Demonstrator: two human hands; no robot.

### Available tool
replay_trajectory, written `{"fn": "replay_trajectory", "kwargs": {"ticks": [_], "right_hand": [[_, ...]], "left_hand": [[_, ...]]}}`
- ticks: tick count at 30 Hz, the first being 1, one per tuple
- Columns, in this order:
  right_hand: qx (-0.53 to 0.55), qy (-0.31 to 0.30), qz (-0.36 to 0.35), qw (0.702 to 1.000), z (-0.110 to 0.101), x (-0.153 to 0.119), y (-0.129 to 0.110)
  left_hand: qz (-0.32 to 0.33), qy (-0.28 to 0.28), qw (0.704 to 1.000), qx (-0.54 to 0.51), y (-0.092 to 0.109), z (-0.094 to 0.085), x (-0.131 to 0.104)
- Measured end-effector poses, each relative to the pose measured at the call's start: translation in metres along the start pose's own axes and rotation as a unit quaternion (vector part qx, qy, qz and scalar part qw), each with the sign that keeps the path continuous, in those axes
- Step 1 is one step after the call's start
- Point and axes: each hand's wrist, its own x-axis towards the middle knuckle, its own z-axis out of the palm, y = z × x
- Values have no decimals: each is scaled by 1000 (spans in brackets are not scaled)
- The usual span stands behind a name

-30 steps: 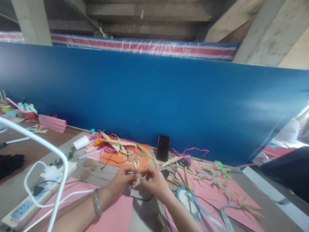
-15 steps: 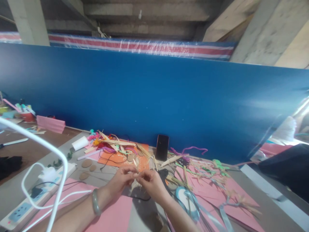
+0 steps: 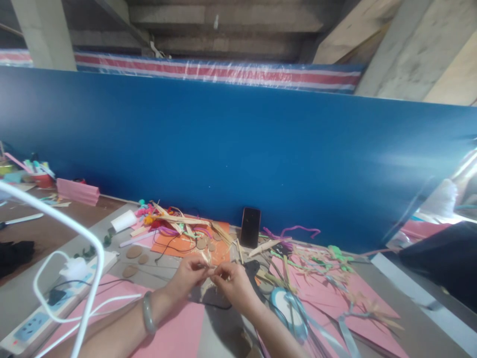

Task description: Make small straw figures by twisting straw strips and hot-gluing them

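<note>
My left hand (image 3: 192, 273), with a bangle on its wrist, and my right hand (image 3: 233, 283) meet at the fingertips above the table. Both are closed in a pinch on pale dried husk strips (image 3: 205, 256), whose ends poke out above and below the fingers. The part between the fingertips is hidden. Just beyond lies an orange sheet (image 3: 169, 246) with husk pieces and small brown discs (image 3: 201, 243) on it. A pink sheet (image 3: 179, 328) is under my left forearm. Close to my right wrist sits a blue and white round object (image 3: 288, 311) with ribbon or tape over it.
A dark phone (image 3: 250, 227) leans against the blue partition (image 3: 238, 149). At left are a power strip (image 3: 37, 318) and a looping white cable (image 3: 93, 238). Pink sheets (image 3: 357, 318) with husk bits and green and purple pipe cleaners (image 3: 301, 229) spread across the right.
The husk ends above my fingers have tipped lower and to the left. My hands have barely moved and stay pinched together.
</note>
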Motion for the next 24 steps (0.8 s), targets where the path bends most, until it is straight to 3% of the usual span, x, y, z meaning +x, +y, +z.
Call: {"fn": "replay_trajectory", "kwargs": {"ticks": [5, 10, 14, 24], "right_hand": [[-24, -26, 3, 999, -7, 1, 2], [-48, -72, -28, 996, -31, 2, -4], [17, -47, -24, 998, -44, 4, -15], [89, -45, 16, 995, -41, 2, -25]], "left_hand": [[29, 17, 999, 36, 1, 1, 1], [57, -9, 997, 56, 2, 1, -1], [84, -23, 993, 79, -1, 1, -3], [101, -33, 990, 95, -7, 5, -7]]}}
